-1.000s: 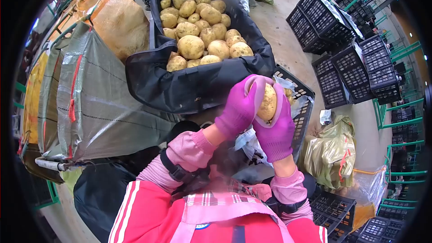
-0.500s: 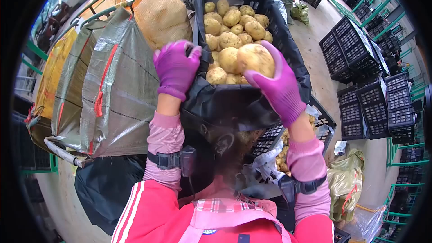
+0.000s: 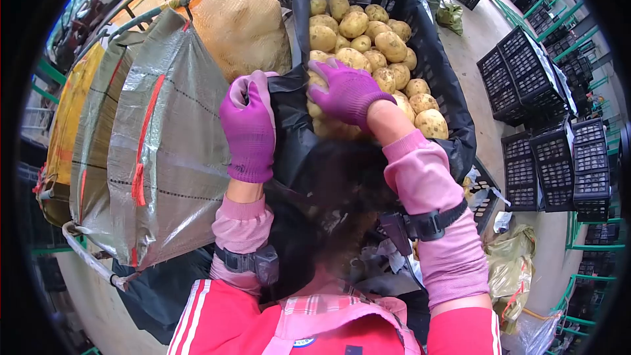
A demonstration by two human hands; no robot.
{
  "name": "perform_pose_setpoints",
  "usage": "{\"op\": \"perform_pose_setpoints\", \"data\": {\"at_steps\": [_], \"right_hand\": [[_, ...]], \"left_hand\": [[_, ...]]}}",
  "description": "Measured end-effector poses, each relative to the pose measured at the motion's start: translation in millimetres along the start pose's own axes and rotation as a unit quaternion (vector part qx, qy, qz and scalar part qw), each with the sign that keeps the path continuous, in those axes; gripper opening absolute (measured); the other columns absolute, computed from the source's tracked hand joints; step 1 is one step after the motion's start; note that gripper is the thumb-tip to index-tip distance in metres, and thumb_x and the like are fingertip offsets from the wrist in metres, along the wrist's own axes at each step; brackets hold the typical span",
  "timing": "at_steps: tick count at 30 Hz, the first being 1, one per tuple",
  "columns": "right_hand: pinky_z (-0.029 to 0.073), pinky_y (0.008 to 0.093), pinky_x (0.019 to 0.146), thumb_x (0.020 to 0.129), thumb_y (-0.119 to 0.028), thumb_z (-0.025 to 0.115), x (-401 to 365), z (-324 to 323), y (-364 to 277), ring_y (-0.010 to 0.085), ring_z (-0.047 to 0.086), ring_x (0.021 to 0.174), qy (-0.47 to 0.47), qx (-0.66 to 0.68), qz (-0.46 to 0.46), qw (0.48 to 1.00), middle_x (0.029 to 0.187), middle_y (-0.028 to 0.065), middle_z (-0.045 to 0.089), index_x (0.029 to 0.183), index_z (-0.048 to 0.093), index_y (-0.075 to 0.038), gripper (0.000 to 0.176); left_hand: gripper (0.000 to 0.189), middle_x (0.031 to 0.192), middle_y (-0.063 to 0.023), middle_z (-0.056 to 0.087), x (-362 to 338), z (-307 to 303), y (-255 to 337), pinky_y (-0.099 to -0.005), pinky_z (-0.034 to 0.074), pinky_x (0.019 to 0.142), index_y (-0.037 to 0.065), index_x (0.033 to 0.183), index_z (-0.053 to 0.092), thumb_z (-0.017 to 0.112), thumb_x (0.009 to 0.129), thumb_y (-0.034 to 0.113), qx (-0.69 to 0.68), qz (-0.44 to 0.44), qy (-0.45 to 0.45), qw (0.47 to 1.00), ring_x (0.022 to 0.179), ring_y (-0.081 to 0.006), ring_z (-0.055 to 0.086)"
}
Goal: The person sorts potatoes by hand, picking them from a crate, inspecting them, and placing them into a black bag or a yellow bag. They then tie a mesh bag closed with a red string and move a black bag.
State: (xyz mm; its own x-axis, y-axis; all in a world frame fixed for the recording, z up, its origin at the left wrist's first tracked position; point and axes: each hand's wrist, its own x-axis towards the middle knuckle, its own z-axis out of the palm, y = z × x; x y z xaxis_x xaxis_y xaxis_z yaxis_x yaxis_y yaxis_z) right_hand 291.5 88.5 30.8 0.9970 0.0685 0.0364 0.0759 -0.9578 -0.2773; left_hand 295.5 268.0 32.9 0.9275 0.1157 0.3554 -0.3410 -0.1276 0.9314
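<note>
Right fingers point(image 3: 333, 75) on potatoes point(image 3: 392, 47), grip unclear, left fingers point(image 3: 233, 95) pinching black liner point(image 3: 292, 138), apron badge point(image 3: 304, 342) unreadable

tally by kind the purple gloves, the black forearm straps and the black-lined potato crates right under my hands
Purple gloves: 2
Black forearm straps: 2
Black-lined crate holding potatoes: 1
Total: 5
</note>
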Motion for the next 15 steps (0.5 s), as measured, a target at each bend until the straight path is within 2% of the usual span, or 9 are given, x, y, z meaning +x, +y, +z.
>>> {"op": "perform_pose_setpoints", "data": {"at_steps": [3,4,6,8,9,11,13,14,15], "right_hand": [[0.036,0.0525,0.11,0.095,-0.035,0.054,-17.9,-6.0,-8.7,0.0378,0.048,0.132,-0.045,-0.023,0.005,0.999,0.153,0.022,0.036,0.15,0.038,-0.02,0.059],[0.038,0.0512,0.108,0.096,-0.036,0.054,-16.3,-0.6,-7.2,0.0387,0.05,0.13,-0.036,-0.033,-0.003,0.999,0.152,0.0223,0.038,0.15,0.037,-0.019,0.059],[0.044,0.0486,0.103,0.096,-0.037,0.054,-6.8,8.9,0.3,0.0404,0.053,0.126,-0.006,-0.047,-0.009,0.999,0.149,0.0229,0.041,0.15,0.037,-0.017,0.059],[0.042,0.0494,0.105,0.098,-0.039,0.051,-5.6,2.8,-8.0,0.0385,0.05,0.13,-0.04,-0.052,0.024,0.998,0.151,0.0219,0.039,0.152,0.034,-0.019,0.06],[0.039,0.0481,0.108,0.096,-0.04,0.053,-9.4,1.9,-10.6,0.0374,0.047,0.134,-0.028,-0.054,0.036,0.997,0.151,0.0215,0.04,0.152,0.033,-0.018,0.063],[0.037,0.0469,0.11,0.092,-0.046,0.058,-20.7,10.8,8.0,0.0381,0.046,0.134,0.03,0.029,-0.006,0.999,0.15,0.0222,0.042,0.151,0.034,-0.013,0.072],[0.04,0.042,0.108,0.089,-0.048,0.065,-62.9,-12.9,23.7,0.0346,0.051,0.13,0.167,0.211,-0.024,0.963,0.142,0.0214,0.051,0.145,0.043,-0.009,0.072],[0.045,0.0401,0.102,0.09,-0.043,0.067,-93.0,-32.3,39.8,0.0325,0.057,0.123,0.254,0.254,-0.042,0.932,0.132,0.0211,0.059,0.137,0.052,-0.006,0.062],[0.049,0.0356,0.095,0.092,-0.034,0.066,-132.0,-64.1,55.3,0.0252,0.063,0.113,0.313,0.197,-0.026,0.929,0.121,0.0177,0.066,0.129,0.058,-0.003,0.049]], "left_hand": [[0.028,0.079,-0.003,0.067,3.6,0.1,-3.5,-0.0273,0.045,0.074,-0.001,0.09,0.069,0.055,0.103,0.02,-0.032,-0.017,0.006,0.999,0.075,-0.0083,0.055],[0.028,0.08,-0.0026,0.067,0.6,-0.4,-3.0,-0.027,0.045,0.075,-0.001,0.09,0.069,0.055,0.103,0.02,-0.033,-0.021,0.006,0.999,0.076,-0.0081,0.055],[0.023,0.084,-0.0041,0.069,0.2,6.4,-1.3,-0.0269,0.046,0.078,-0.001,0.092,0.069,0.057,0.101,0.016,-0.034,0.019,-0.003,0.999,0.08,-0.0084,0.057],[0.019,0.087,-0.0052,0.07,-4.8,17.7,-5.1,-0.0273,0.047,0.08,-0.002,0.094,0.069,0.058,0.1,0.013,-0.027,0.066,-0.033,0.997,0.083,-0.0093,0.059],[0.018,0.1,-0.0054,0.07,-7.8,20.3,-3.6,-0.0255,0.047,0.089,-0.001,0.109,0.067,0.057,0.1,0.011,0.028,0.102,-0.043,0.993,0.093,-0.0108,0.063],[0.022,0.111,-0.0108,0.068,-22.1,27.9,17.1,-0.0291,0.049,0.091,-0.003,0.116,0.063,0.057,0.1,0.01,0.095,0.267,0.024,0.959,0.096,-0.0156,0.065],[0.023,0.116,-0.0143,0.066,-48.4,31.0,43.7,-0.0329,0.05,0.092,-0.004,0.118,0.061,0.054,0.1,0.009,0.002,0.319,-0.032,0.947,0.098,-0.0193,0.065],[0.024,0.118,-0.0161,0.065,-63.4,29.1,50.6,-0.0348,0.051,0.092,-0.005,0.119,0.059,0.053,0.101,0.009,-0.041,0.34,-0.048,0.938,0.099,-0.0211,0.066],[0.024,0.117,-0.0181,0.065,-79.7,25.9,53.6,-0.0364,0.052,0.091,-0.006,0.118,0.059,0.051,0.1,0.008,-0.055,0.361,-0.101,0.926,0.099,-0.0231,0.066]]}}
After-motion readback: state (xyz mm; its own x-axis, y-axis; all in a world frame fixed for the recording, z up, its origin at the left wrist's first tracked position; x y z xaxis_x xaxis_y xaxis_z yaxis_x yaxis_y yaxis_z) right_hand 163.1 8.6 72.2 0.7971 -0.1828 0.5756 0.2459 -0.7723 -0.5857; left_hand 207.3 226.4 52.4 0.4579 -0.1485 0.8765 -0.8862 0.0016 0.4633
